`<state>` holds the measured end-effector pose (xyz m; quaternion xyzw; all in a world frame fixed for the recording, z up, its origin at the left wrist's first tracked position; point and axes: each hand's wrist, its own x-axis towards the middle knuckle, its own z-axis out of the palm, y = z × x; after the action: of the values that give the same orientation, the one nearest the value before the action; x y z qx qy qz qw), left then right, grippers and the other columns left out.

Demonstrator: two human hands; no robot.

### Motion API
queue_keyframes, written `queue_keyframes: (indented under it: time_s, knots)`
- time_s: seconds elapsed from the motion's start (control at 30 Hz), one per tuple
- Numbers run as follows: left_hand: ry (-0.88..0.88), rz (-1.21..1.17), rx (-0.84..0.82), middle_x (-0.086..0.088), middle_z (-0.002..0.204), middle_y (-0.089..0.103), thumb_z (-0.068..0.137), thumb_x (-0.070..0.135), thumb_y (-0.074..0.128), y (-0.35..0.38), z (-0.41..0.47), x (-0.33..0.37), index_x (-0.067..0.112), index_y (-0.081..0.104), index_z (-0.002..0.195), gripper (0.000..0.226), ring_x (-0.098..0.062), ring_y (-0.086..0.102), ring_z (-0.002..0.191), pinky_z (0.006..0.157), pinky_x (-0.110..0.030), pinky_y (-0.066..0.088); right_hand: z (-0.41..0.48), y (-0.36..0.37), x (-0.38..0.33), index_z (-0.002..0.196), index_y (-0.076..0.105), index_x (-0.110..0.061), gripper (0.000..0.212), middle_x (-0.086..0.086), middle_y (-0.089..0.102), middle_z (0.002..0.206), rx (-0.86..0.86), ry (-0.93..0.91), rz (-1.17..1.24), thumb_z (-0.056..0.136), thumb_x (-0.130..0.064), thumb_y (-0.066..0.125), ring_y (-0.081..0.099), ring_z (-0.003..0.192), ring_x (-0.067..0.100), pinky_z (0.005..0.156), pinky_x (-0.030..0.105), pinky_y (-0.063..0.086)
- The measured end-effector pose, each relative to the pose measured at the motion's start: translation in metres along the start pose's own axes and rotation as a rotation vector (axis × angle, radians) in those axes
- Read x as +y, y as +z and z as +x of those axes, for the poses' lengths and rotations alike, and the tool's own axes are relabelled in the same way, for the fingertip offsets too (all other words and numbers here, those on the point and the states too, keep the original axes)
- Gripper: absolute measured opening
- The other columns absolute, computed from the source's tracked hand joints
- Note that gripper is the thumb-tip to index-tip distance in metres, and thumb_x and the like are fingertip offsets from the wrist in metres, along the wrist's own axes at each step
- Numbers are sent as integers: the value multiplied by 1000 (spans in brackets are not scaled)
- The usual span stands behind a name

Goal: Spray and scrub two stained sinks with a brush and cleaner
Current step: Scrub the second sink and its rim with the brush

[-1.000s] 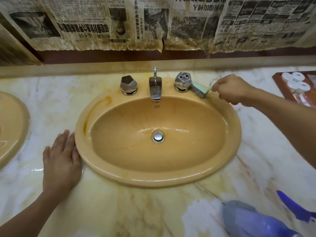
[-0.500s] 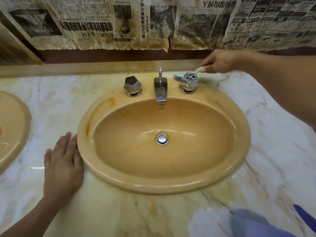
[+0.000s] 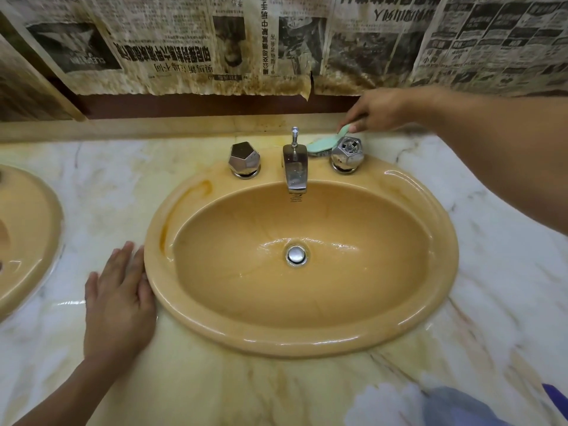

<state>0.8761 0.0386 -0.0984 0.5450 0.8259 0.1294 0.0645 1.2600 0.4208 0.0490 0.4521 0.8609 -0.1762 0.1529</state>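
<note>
A tan oval sink [image 3: 196, 305] fills the middle of the view, with an orange-brown stain on its left rim. My right hand [image 3: 378, 110] grips the handle of a mint-green brush [image 3: 322, 145], whose head lies on the sink's back ledge between the chrome faucet [image 3: 295, 167] and the right knob [image 3: 347, 153]. Flat on the marble counter lies my left hand [image 3: 118, 302], its fingers against the sink's left rim. A second tan sink [image 3: 46, 241] shows partly at the left edge. The purple-blue spray bottle [image 3: 455, 407] lies at the bottom right, cut off by the frame.
The left chrome knob [image 3: 244, 159] stands beside the faucet. A chrome drain plug [image 3: 296, 255] sits in the wet basin. Stained newspaper [image 3: 215, 44] covers the wall above the marble backsplash [image 3: 153, 127]. The marble counter [image 3: 507, 272] extends right of the sink.
My right hand has carried the brush from the rim right of the right knob to behind it, then leftward toward the faucet. My left hand stays put.
</note>
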Motion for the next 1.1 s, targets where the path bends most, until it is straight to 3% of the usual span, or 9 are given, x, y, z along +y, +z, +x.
queue_keyframes:
  time_s: [0.23,0.37,0.57,0.6,0.67,0.73,0.87,1.0,1.1]
  knots:
    - [11,-14,4,0,168,28,104,38,19,0,1,-2,23,38,158,59,-15,15,157,126,-46,6,-23,16,28,135,67,-21,33,4,66,133,70,112,81,104,-25,59,57,114,25,99,33,39]
    - [6,-13,10,0,168,27,104,38,19,0,1,-1,23,37,158,60,-15,15,157,126,-47,6,-49,30,58,133,69,-21,31,5,67,134,72,221,174,102,-23,62,58,117,24,103,33,40]
    - [11,-9,4,2,168,27,103,39,19,1,2,-4,24,37,158,60,-13,14,157,127,-48,6,-43,34,16,136,66,-25,34,8,63,138,170,252,240,103,-30,60,54,128,31,107,37,41]
    - [12,-13,5,2,168,27,103,39,19,0,2,-4,24,37,158,60,-13,14,156,126,-47,6,-47,34,15,136,67,-26,34,9,66,131,171,270,239,103,-30,61,58,121,32,101,38,46]
    - [15,-15,4,1,168,27,103,39,19,1,2,-4,24,38,158,60,-13,14,156,126,-47,6,-66,39,20,131,70,-25,31,15,71,101,126,326,291,101,-30,63,65,85,31,75,40,54]
    - [13,-18,5,1,168,27,103,39,19,1,1,-4,24,37,158,59,-13,13,156,126,-46,5,-94,45,25,123,71,-21,23,15,61,76,96,391,421,100,-25,66,56,62,27,55,35,48]
    - [22,-15,13,0,168,27,103,39,18,1,1,-3,23,36,158,60,-15,15,156,126,-48,5,-147,59,14,96,71,-6,14,14,57,72,133,508,478,97,-20,70,52,58,23,50,31,43]
    - [19,-26,24,0,168,27,103,39,18,1,-2,-4,23,36,158,60,-14,14,156,126,-47,5,-166,64,-26,94,65,11,15,17,55,73,36,536,617,96,3,54,50,60,24,52,33,46]
    - [28,-39,32,0,167,28,104,39,18,1,-2,-3,24,37,157,59,-15,16,156,125,-48,7,-154,66,-72,87,62,12,16,21,58,67,58,473,647,98,4,52,56,48,27,50,34,53]
